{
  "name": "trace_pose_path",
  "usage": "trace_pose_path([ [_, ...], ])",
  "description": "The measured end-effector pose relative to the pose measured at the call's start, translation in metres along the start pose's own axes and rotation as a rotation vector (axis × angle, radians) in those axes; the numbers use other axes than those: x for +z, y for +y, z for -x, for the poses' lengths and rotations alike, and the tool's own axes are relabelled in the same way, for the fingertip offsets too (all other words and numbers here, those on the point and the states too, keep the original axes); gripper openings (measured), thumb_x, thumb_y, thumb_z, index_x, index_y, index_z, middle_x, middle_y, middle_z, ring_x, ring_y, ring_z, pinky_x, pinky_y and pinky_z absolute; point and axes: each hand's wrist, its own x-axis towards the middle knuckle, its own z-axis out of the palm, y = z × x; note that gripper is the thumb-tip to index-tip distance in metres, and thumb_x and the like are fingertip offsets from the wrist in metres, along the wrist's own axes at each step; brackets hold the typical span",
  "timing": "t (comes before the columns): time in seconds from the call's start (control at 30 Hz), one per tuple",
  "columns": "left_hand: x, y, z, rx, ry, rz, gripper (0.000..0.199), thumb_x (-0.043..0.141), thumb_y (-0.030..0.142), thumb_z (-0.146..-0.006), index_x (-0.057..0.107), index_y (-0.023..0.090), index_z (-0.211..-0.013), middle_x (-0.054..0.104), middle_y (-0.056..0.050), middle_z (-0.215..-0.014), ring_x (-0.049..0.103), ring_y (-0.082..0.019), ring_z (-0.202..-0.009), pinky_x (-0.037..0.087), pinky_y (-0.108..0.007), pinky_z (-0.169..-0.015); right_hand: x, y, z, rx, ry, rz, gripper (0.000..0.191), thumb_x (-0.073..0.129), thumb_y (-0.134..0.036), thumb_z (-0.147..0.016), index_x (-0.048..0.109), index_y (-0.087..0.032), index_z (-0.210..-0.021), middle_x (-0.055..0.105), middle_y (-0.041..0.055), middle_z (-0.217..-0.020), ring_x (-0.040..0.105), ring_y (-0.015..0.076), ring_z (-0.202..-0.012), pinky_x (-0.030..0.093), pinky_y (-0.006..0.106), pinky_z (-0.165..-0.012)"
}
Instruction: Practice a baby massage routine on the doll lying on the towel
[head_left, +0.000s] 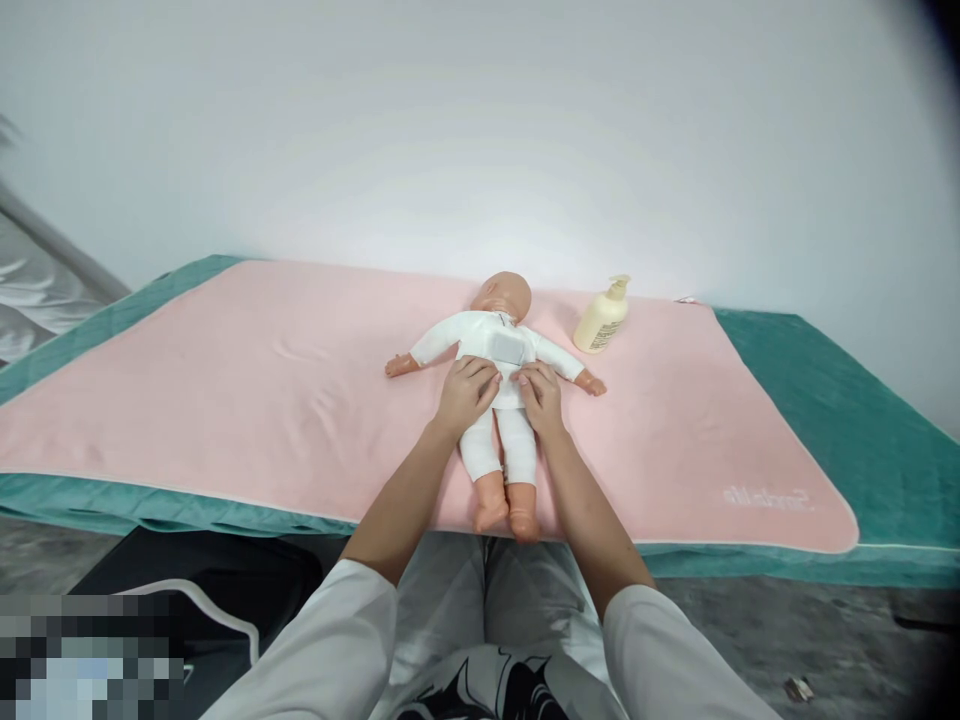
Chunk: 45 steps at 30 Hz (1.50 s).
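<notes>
A baby doll (496, 330) in white long-sleeved clothing lies on its back, its head toward the wall and its bare feet toward me. Both arms are spread out to the sides. On its chest is a pale grey rectangular patch (507, 348). At the doll's waist my left hand (466, 392) is closed, fingers curled in and thumb against the white top (510, 398). Opposite it, my right hand (541, 396) is likewise closed on the top, with a small gap between the two hands. The exact grip of the fingertips is partly hidden.
A cream pump bottle (601, 318) stands right of the doll's head. The pink mat (225, 380) covers most of a green padded bed (870, 400) against a white wall. Below the near edge, a black object (217, 570) with a white curved handle sits at left.
</notes>
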Motion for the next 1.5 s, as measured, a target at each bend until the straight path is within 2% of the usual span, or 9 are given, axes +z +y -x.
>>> trace_pose_path([
  [0.23, -0.001, 0.001, -0.004, -0.052, -0.07, -0.017, 0.027, 0.042, 0.025, -0.098, 0.065, 0.019, -0.083, 0.072, -0.006, -0.086, 0.061, -0.022, -0.088, 0.049, -0.039, -0.086, 0.002, 0.002, -0.003, 0.069, -0.043, -0.01, 0.041, 0.04, -0.043, -0.1, 0.069, -0.023, -0.079, 0.069, 0.0052, -0.084, 0.062, 0.0217, -0.088, 0.046, 0.043, -0.093],
  [0.43, -0.001, 0.002, -0.005, -0.08, -0.082, -0.023, 0.029, 0.042, 0.027, -0.098, 0.064, 0.019, -0.081, 0.071, -0.007, -0.083, 0.063, -0.022, -0.086, 0.049, -0.039, -0.084, 0.004, 0.004, -0.005, 0.109, -0.049, -0.013, 0.043, 0.041, -0.045, -0.1, 0.068, -0.023, -0.074, 0.069, 0.0042, -0.08, 0.063, 0.0213, -0.085, 0.046, 0.042, -0.094],
  [0.67, -0.001, 0.004, -0.004, -0.047, -0.056, -0.024, 0.028, 0.041, 0.025, -0.098, 0.065, 0.019, -0.085, 0.072, -0.006, -0.088, 0.061, -0.021, -0.088, 0.049, -0.039, -0.087, 0.003, 0.003, -0.003, 0.065, -0.028, -0.012, 0.037, 0.042, -0.042, -0.1, 0.069, -0.023, -0.084, 0.069, 0.0055, -0.088, 0.061, 0.022, -0.093, 0.045, 0.044, -0.098],
  [0.8, 0.0, 0.003, -0.003, -0.024, -0.018, -0.02, 0.025, 0.044, 0.026, -0.098, 0.067, 0.019, -0.092, 0.073, -0.007, -0.097, 0.059, -0.022, -0.097, 0.049, -0.041, -0.092, 0.002, -0.001, -0.002, 0.052, -0.025, -0.005, 0.031, 0.045, -0.041, -0.098, 0.07, -0.023, -0.097, 0.068, 0.008, -0.1, 0.06, 0.023, -0.101, 0.046, 0.044, -0.098],
  [0.97, 0.002, 0.001, -0.002, -0.052, -0.016, -0.05, 0.025, 0.045, 0.027, -0.098, 0.069, 0.02, -0.096, 0.072, -0.006, -0.106, 0.058, -0.023, -0.103, 0.047, -0.044, -0.098, 0.003, 0.0, -0.003, 0.06, -0.035, 0.0, 0.032, 0.045, -0.04, -0.098, 0.071, -0.024, -0.101, 0.066, 0.0089, -0.105, 0.06, 0.0234, -0.105, 0.045, 0.045, -0.099],
  [1.37, 0.005, -0.002, -0.011, -0.11, -0.099, -0.084, 0.021, 0.05, 0.026, -0.095, 0.068, 0.019, -0.091, 0.073, -0.006, -0.093, 0.061, -0.025, -0.097, 0.049, -0.043, -0.091, 0.006, 0.007, -0.011, 0.09, -0.105, -0.012, 0.038, 0.044, -0.045, -0.099, 0.073, -0.023, -0.089, 0.071, 0.0066, -0.09, 0.064, 0.0235, -0.093, 0.046, 0.044, -0.094],
  [1.5, 0.004, -0.001, -0.013, -0.093, -0.098, -0.104, 0.018, 0.051, 0.026, -0.094, 0.068, 0.019, -0.091, 0.072, -0.006, -0.094, 0.061, -0.026, -0.098, 0.048, -0.044, -0.092, 0.006, 0.007, -0.013, 0.105, -0.062, -0.068, 0.036, 0.045, -0.044, -0.098, 0.073, -0.022, -0.09, 0.069, 0.0073, -0.093, 0.063, 0.0235, -0.095, 0.048, 0.044, -0.094],
])
